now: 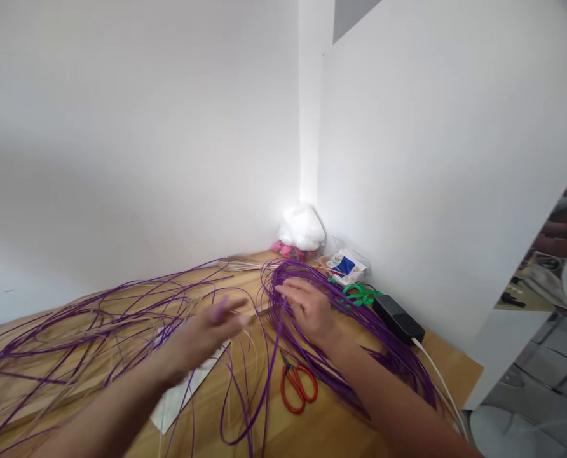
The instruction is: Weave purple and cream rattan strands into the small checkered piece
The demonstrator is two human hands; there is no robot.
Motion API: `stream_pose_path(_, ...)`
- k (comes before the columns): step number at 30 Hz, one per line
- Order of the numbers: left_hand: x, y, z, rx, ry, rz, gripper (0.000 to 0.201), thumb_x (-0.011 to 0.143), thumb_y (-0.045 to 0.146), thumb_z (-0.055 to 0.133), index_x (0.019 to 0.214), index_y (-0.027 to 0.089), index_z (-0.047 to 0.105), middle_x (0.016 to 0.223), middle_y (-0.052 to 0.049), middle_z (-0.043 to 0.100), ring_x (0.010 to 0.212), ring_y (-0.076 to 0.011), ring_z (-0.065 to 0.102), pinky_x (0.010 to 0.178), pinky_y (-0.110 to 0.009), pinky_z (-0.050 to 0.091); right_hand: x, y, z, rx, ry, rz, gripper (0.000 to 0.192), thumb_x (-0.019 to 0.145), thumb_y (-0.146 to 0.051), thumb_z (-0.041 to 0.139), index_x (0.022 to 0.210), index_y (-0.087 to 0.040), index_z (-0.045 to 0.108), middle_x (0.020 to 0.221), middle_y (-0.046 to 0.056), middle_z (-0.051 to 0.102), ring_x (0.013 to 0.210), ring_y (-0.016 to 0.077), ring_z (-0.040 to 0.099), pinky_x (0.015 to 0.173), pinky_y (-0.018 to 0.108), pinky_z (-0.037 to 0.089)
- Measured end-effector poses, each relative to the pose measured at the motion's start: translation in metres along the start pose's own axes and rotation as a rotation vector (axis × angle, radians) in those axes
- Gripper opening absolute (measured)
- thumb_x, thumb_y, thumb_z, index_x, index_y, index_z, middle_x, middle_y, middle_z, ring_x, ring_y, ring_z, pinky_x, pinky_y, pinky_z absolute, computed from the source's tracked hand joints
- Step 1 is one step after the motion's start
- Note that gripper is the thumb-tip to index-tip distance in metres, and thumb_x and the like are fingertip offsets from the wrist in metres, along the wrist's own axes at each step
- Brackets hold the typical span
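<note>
My right hand (307, 310) is over a big coil of purple cord-like strands (355, 372), its fingers curled. A single purple strand (274, 350) hangs in a loop from its fingertips toward the front of the table. To its left, my left hand (211, 331) is blurred, its fingers stretched forward and thumb apart. A purple patch shows on those fingers; whether it is a wrap or a strand I cannot tell. Red-handled scissors (299, 387) lie on the wood between my forearms, with their blades pointing away and partly covered by strands.
Loose purple and tan strands (97, 331) sprawl over the left of the wooden table (307, 429). White paper (169, 407) lies under my left forearm. Toward the corner are a white bag (301, 227), a small packet (348, 266), green strips (361, 294) and a black box (398, 318) with a white cable.
</note>
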State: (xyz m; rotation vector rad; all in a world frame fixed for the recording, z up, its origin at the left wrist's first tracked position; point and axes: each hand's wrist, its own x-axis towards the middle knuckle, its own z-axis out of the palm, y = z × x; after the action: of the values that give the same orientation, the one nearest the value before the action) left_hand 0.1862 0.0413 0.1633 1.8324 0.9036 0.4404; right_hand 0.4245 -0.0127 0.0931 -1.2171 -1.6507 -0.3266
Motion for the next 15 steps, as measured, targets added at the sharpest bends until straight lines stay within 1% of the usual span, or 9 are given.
stream_pose_path(2, 0.015, -0.007, 0.028, -0.151, -0.219, 0.004, 0.065, 0.075, 0.062, 0.066, 0.122, 0.019, 0.058, 0.078, -0.003, 0.067, 0.051, -0.0096, 0.045, 0.05, -0.022, 0.034, -0.005, -0.005, 0.019, 0.039, -0.075, -0.116, 0.032, 0.097, -0.022, 0.044, 0.119, -0.023, 0.068, 0.114, 0.006, 0.067, 0.105, 0.0155, 0.061, 0.093, 0.029, 0.05)
stream_pose_path(3, 0.025, -0.013, 0.039, -0.205, -0.265, 0.011, 0.061, 0.074, 0.062, 0.066, 0.112, 0.016, 0.062, 0.067, 0.0, 0.06, 0.047, -0.0078, 0.038, 0.047, -0.021, 0.031, -0.007, -0.001, 0.023, 0.03, -0.106, -0.151, 0.032, 0.098, -0.023, 0.044, 0.12, -0.023, 0.067, 0.115, 0.007, 0.067, 0.106, 0.0157, 0.06, 0.094, 0.029, 0.049)
stream_pose_path(5, 0.046, -0.026, 0.048, -0.226, -0.269, -0.021, 0.058, 0.072, 0.065, 0.064, 0.099, 0.014, 0.064, 0.055, 0.005, 0.045, 0.044, -0.0065, 0.028, 0.043, -0.02, 0.024, -0.011, 0.017, 0.021, -0.078, -0.165, -0.13, 0.034, 0.097, -0.026, 0.046, 0.128, -0.024, 0.061, 0.124, 0.007, 0.063, 0.117, 0.0179, 0.054, 0.103, 0.033, 0.043)
stream_pose_path(6, 0.057, -0.033, 0.044, -0.196, -0.213, -0.05, 0.059, 0.071, 0.067, 0.062, 0.096, 0.013, 0.065, 0.053, 0.007, 0.039, 0.044, -0.0066, 0.026, 0.043, -0.02, 0.021, -0.013, 0.032, 0.017, -0.18, -0.188, -0.06, 0.04, 0.096, -0.027, 0.05, 0.135, -0.023, 0.055, 0.132, 0.008, 0.058, 0.125, 0.0206, 0.049, 0.108, 0.037, 0.038)
stream_pose_path(8, 0.077, -0.047, 0.021, -0.067, -0.033, -0.11, 0.063, 0.072, 0.07, 0.056, 0.094, 0.013, 0.068, 0.052, 0.007, 0.033, 0.044, -0.0076, 0.026, 0.042, -0.02, 0.02, -0.021, 0.066, 0.004, -0.436, -0.218, 0.205, 0.068, 0.086, -0.031, 0.065, 0.147, -0.017, 0.038, 0.146, 0.013, 0.044, 0.136, 0.0285, 0.035, 0.113, 0.045, 0.029)
stream_pose_path(10, 0.094, -0.058, -0.016, 0.131, 0.194, -0.15, 0.062, 0.078, 0.069, 0.047, 0.091, 0.013, 0.071, 0.052, 0.005, 0.036, 0.043, -0.0095, 0.031, 0.043, -0.021, 0.024, -0.033, 0.1, -0.007, -0.642, -0.253, 0.554, 0.088, 0.074, -0.031, 0.077, 0.148, -0.012, 0.033, 0.147, 0.021, 0.038, 0.135, 0.0365, 0.035, 0.107, 0.051, 0.031)
stream_pose_path(12, 0.104, -0.066, -0.055, 0.321, 0.386, -0.183, 0.058, 0.084, 0.062, 0.04, 0.087, 0.015, 0.074, 0.054, 0.001, 0.046, 0.046, -0.0129, 0.042, 0.045, -0.023, 0.032, -0.048, 0.126, -0.013, -0.66, -0.309, 0.671, 0.066, 0.074, -0.023, 0.075, 0.134, -0.011, 0.051, 0.126, 0.023, 0.057, 0.118, 0.0376, 0.052, 0.096, 0.051, 0.038)
stream_pose_path(14, 0.105, -0.07, -0.093, 0.425, 0.513, -0.203, 0.054, 0.087, 0.054, 0.038, 0.084, 0.014, 0.075, 0.06, -0.003, 0.057, 0.056, -0.0172, 0.054, 0.052, -0.025, 0.04, -0.062, 0.141, -0.015, -0.612, -0.357, 0.672, 0.029, 0.083, -0.02, 0.064, 0.111, -0.015, 0.065, 0.103, 0.015, 0.068, 0.1, 0.0296, 0.062, 0.088, 0.041, 0.042)
stream_pose_path(15, 0.102, -0.071, -0.111, 0.476, 0.57, -0.207, 0.052, 0.088, 0.051, 0.039, 0.084, 0.014, 0.075, 0.061, -0.004, 0.06, 0.061, -0.0189, 0.058, 0.056, -0.025, 0.042, -0.066, 0.146, -0.016, -0.589, -0.361, 0.664, 0.019, 0.088, -0.022, 0.057, 0.104, -0.017, 0.066, 0.099, 0.011, 0.068, 0.096, 0.0258, 0.064, 0.085, 0.036, 0.043)
